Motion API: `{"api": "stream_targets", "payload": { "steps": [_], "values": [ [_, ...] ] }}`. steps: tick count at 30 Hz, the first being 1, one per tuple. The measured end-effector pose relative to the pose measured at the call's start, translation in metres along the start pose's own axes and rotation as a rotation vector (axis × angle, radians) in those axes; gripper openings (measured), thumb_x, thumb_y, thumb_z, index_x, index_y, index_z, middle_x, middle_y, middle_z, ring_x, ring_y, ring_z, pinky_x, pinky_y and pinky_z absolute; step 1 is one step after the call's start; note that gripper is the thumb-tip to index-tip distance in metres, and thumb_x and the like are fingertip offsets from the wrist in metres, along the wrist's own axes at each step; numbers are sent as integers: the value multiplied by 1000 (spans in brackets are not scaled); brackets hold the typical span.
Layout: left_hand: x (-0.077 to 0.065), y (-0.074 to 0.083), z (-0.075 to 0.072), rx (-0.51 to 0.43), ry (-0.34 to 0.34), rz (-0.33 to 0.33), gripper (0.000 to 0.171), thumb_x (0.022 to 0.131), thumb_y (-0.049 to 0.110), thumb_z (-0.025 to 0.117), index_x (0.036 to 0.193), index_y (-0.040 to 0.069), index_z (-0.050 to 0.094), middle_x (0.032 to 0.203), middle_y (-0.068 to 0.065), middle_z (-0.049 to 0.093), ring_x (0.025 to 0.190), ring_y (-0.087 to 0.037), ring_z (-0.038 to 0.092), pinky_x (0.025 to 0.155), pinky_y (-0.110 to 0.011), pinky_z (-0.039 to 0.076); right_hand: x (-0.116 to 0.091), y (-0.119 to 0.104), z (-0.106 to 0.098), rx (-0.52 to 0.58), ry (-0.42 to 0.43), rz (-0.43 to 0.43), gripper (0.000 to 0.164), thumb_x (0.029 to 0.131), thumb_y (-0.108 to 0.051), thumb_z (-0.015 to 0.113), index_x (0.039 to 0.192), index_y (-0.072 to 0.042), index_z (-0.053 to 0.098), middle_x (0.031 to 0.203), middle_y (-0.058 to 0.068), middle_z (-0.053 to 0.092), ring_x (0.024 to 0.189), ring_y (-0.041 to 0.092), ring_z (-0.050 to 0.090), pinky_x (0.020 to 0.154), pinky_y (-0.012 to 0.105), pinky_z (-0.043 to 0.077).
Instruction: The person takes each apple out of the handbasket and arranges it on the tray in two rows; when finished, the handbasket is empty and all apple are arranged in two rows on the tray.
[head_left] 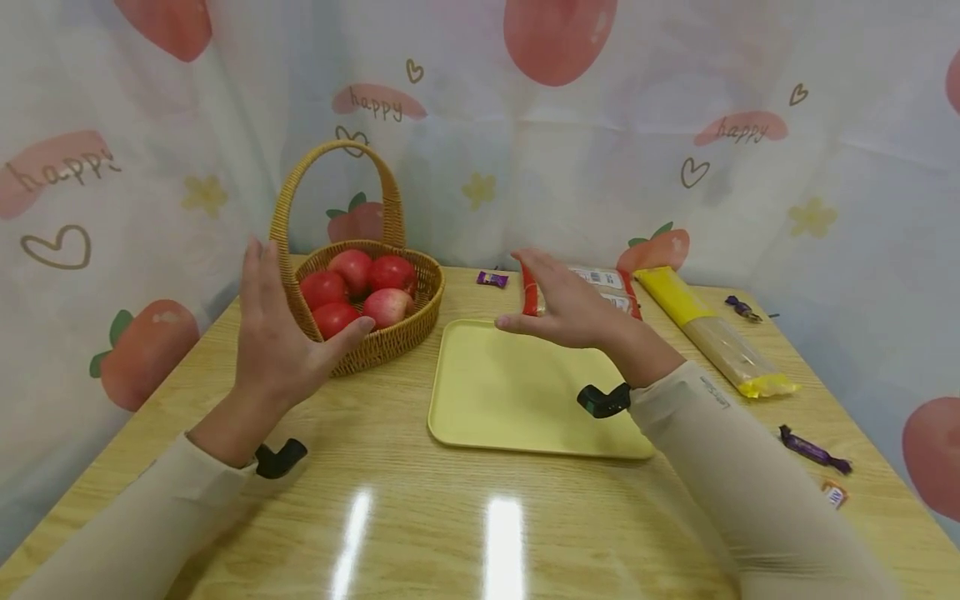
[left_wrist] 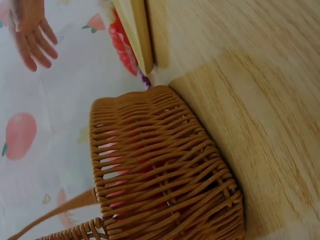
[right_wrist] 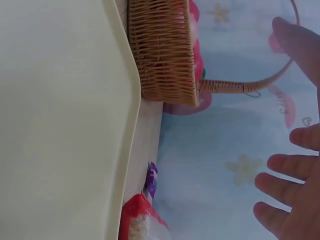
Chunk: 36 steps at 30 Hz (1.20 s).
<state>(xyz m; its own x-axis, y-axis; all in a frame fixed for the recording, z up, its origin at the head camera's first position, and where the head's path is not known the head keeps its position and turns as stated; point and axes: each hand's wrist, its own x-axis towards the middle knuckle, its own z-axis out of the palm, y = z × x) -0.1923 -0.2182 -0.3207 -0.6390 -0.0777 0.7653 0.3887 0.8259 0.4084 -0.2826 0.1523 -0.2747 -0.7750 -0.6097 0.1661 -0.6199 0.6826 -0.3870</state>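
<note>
My left hand is raised with its fingers straight up and thumb spread, nearest the wicker basket. It overlaps part of the rim and holds nothing; no contact is plain. Several red apples lie inside the basket, under its tall arched handle. Above the pale yellow tray hovers my right hand, fingers extended, thumb apart, nothing held. In the left wrist view the right hand hangs in the air. Its spread fingers also show in the right wrist view.
Behind the tray lies a red-edged clear packet, partly hidden by the right hand. To the right rests a long yellow-ended noodle packet. Wrapped sweets include purple ones and an orange-white one. A printed curtain hangs behind the wooden table.
</note>
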Motion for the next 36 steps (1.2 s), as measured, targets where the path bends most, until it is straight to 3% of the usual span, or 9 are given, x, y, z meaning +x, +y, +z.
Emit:
{"api": "stream_targets", "payload": {
  "steps": [5, 10, 14, 22, 29, 33, 36],
  "values": [
    [1, -1, -2, -35, -33, -86, 126, 75, 60, 86, 168, 18, 11, 171, -11, 21, 153, -38, 30, 111, -72, 38, 12, -1, 1, 49, -21, -3, 102, 93, -65, 66, 168, -16, 18, 173, 5, 21, 160, 32, 19, 127, 58, 20],
    [0, -2, -2, -44, -48, -155, 123, 77, 55, 86, 168, 22, 11, 163, -16, 31, 141, -43, 42, 103, -74, 43, 23, 1, 4, 76, -33, -15, 100, 93, -68, 64, 167, -17, 21, 171, 4, 28, 157, 30, 27, 126, 57, 24],
    [0, -4, -3, -61, -44, -186, 116, 81, 52, 83, 168, 24, 11, 160, -18, 34, 140, -43, 44, 103, -74, 43, 34, 0, 7, 127, -47, -25, 97, 93, -66, 65, 166, -17, 24, 168, 6, 36, 153, 29, 37, 124, 56, 29],
    [-1, -10, -2, -82, -17, -169, 101, 89, 47, 78, 167, 25, 17, 155, -23, 39, 138, -45, 45, 104, -74, 42, 56, -12, 17, 207, -77, -21, 89, 94, -57, 68, 164, -15, 31, 164, 5, 42, 148, 25, 45, 121, 48, 37],
    [1, -14, 0, -73, 37, -98, 89, 95, 35, 74, 165, 20, 23, 143, -31, 46, 123, -47, 53, 89, -65, 48, 73, -25, 24, 273, -107, -1, 89, 94, -53, 71, 163, -14, 32, 160, 8, 47, 145, 28, 48, 120, 45, 39],
    [1, -15, -1, -67, 38, -82, 85, 97, 28, 73, 165, 18, 24, 139, -31, 47, 109, -46, 54, 79, -56, 47, 84, -31, 28, 246, -123, -3, 89, 92, -55, 71, 162, -14, 34, 156, 9, 50, 143, 27, 49, 119, 44, 40],
    [1, -16, 0, -54, 40, -68, 84, 97, 24, 73, 165, 18, 25, 137, -32, 48, 104, -46, 54, 78, -57, 48, 91, -34, 31, 221, -135, -4, 88, 92, -56, 71, 161, -14, 36, 155, 9, 51, 142, 26, 51, 117, 44, 42]
  ]
}}
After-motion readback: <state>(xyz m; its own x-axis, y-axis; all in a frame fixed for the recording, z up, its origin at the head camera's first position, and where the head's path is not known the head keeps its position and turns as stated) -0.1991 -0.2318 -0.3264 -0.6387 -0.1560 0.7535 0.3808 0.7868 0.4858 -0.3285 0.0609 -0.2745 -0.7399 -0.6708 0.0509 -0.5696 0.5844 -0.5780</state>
